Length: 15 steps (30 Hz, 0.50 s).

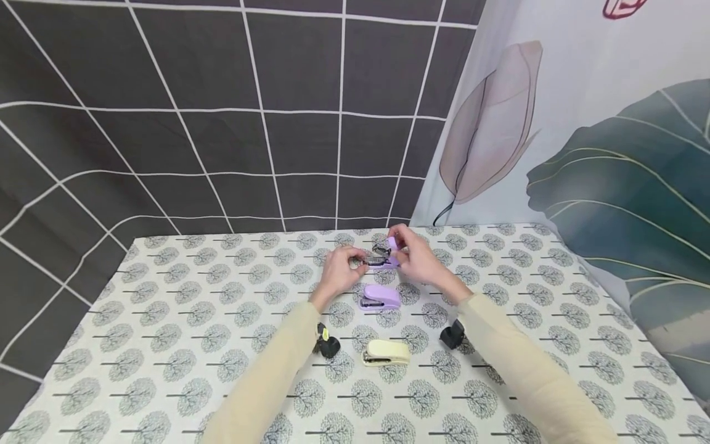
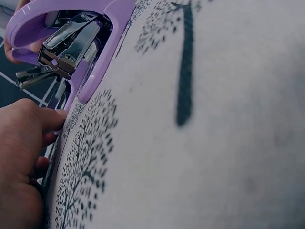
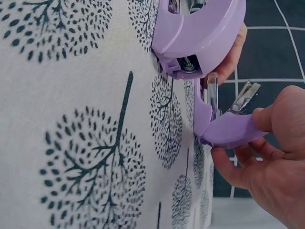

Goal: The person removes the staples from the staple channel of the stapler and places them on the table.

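At the far side of the table a light purple stapler (image 1: pixel 392 243) is swung open, its metal parts raised apart from the base. My right hand (image 1: pixel 418 259) holds its lifted purple top (image 3: pixel 233 131) between thumb and fingers. My left hand (image 1: pixel 338 271) is at the stapler's other end, thumb and fingers pinching its front part. What exactly lies between those fingertips is partly hidden in the left wrist view. A second purple stapler (image 1: pixel 383 296) rests closed just nearer than the hands, and looms large in both wrist views.
A cream stapler (image 1: pixel 388 351) lies nearer on the tree-patterned tablecloth (image 1: pixel 194 345). Behind the table hangs a dark grid-patterned curtain (image 1: pixel 216 148), and a leaf-patterned one (image 1: pixel 499 154) on the right. Each wrist wears a black camera mount (image 1: pixel 328 345).
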Motion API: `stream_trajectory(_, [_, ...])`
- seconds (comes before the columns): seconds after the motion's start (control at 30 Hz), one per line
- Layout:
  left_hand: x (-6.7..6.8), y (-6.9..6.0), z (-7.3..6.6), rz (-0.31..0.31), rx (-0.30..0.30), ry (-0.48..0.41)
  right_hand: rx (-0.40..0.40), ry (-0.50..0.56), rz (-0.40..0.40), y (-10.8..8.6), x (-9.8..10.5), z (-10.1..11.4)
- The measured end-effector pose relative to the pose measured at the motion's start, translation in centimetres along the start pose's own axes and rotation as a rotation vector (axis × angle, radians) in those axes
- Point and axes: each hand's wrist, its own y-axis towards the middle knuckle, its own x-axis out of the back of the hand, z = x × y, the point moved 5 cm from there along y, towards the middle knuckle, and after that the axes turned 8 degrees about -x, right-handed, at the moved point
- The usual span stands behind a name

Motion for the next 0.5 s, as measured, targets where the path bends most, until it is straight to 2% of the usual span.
stream_trajectory(0.2, [0.3,-0.2,-0.2,0.009,0.026,-0.004,-0.036,0.067,-0.009,-0.3,0.1,-1.1])
stream_trajectory(0.43, [0.2,0.0,-0.3,0.017,0.012,-0.001,-0.195,0.133,-0.026,-1.1,0.8,-2.4])
stream_trajectory(0.5, [0.2,0.0,-0.2,0.013,0.012,0.01,-0.216,0.155,-0.026,-1.2,0.8,-2.7])
